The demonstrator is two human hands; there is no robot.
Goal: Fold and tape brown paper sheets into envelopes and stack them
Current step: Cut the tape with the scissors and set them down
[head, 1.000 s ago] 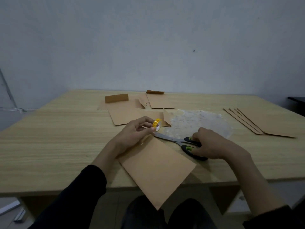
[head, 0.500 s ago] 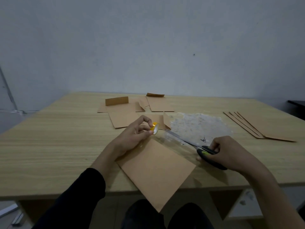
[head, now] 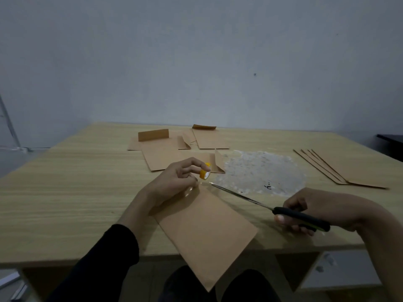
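The left hand pinches the yellow tape roll between thumb and fingertips, just over the far corner of the folded envelope, which overhangs the table edge. The right hand, curled round the scissors, has drawn back to the envelope's right. Their blades, now together, have left the roll, so the strip is probably cut and ready to press down.
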